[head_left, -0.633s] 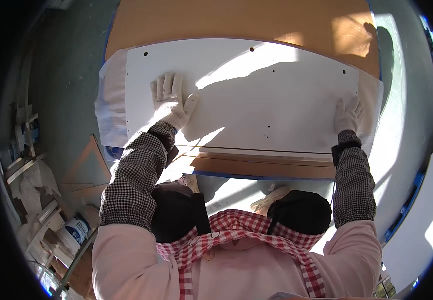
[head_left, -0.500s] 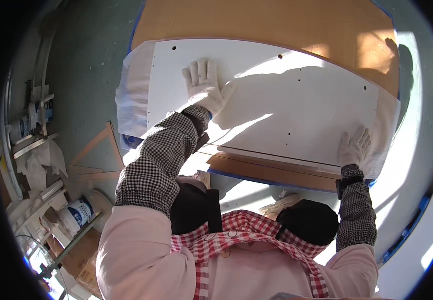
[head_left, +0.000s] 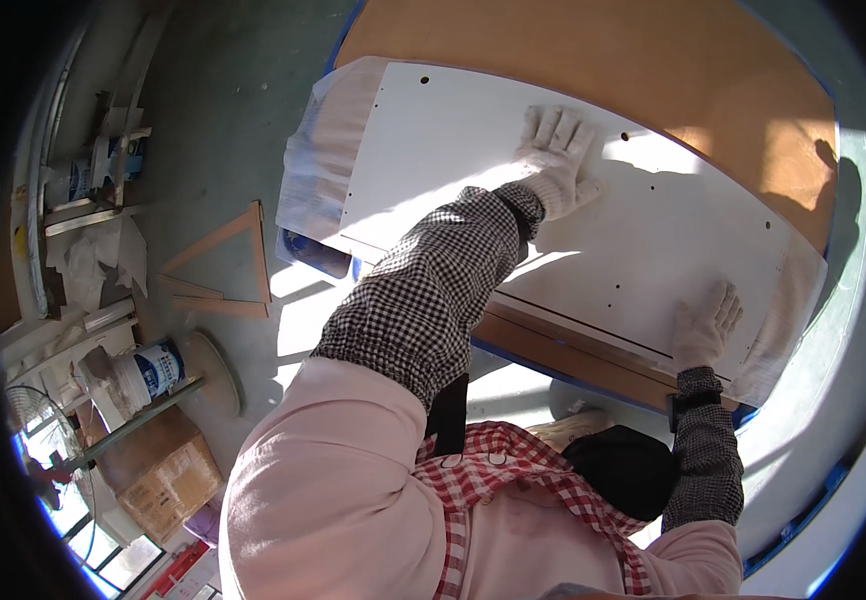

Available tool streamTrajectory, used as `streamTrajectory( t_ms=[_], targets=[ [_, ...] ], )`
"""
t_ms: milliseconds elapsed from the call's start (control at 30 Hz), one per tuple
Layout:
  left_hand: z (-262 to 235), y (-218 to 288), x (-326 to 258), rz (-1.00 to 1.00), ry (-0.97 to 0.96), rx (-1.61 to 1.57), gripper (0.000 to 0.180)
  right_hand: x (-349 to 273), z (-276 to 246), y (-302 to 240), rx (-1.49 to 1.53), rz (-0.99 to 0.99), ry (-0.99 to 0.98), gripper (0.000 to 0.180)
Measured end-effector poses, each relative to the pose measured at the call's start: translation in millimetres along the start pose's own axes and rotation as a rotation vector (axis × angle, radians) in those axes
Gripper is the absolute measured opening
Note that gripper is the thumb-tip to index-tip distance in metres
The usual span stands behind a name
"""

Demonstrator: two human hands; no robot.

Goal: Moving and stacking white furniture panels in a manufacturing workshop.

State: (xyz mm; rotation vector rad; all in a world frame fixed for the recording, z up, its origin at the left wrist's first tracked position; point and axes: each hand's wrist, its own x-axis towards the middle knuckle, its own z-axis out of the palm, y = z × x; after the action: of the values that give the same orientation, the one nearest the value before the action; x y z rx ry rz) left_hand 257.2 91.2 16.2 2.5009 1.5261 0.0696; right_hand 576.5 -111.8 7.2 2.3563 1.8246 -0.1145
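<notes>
A large white panel (head_left: 453, 190) with small dark holes and a curved far edge lies flat in front of me. My left hand (head_left: 556, 160), in a white knit glove, rests flat on the panel near its far edge, fingers spread. Close to the panel's near right corner, my right hand (head_left: 708, 325), gloved the same way, lies flat with its fingers stretched out. Neither hand grips anything. Thin translucent wrapping sheet (head_left: 328, 150) sticks out from under the panel's left end and also shows at its right end.
Beneath the panel is a brown board (head_left: 573, 40) with blue edges. Triangular wooden frame pieces (head_left: 262, 250) lie on the floor to the left. Farther left are a white-and-blue bucket (head_left: 158, 370), a cardboard box (head_left: 168, 480) and a metal rack (head_left: 83, 220). A white board (head_left: 843, 520) stands at lower right.
My left hand has slid rightward across the panel, from its left part toward the middle. The right hand stays flat near the right end. The whole view has turned and shifted somewhat.
</notes>
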Motion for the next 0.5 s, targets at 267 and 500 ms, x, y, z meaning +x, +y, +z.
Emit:
streamTrajectory(
  t_ms=[267, 500],
  targets=[
    [-39, -155, -194, -0.933, -0.270, 0.052, 0.087, -43, 4, 19, -0.042, 0.029, -0.113, 0.085],
    [-224, -101, -409, -1.036, -1.311, 0.088, 0.066, -248, -131, 93, -0.101, 0.331, -1.279, 0.063]
  ],
)
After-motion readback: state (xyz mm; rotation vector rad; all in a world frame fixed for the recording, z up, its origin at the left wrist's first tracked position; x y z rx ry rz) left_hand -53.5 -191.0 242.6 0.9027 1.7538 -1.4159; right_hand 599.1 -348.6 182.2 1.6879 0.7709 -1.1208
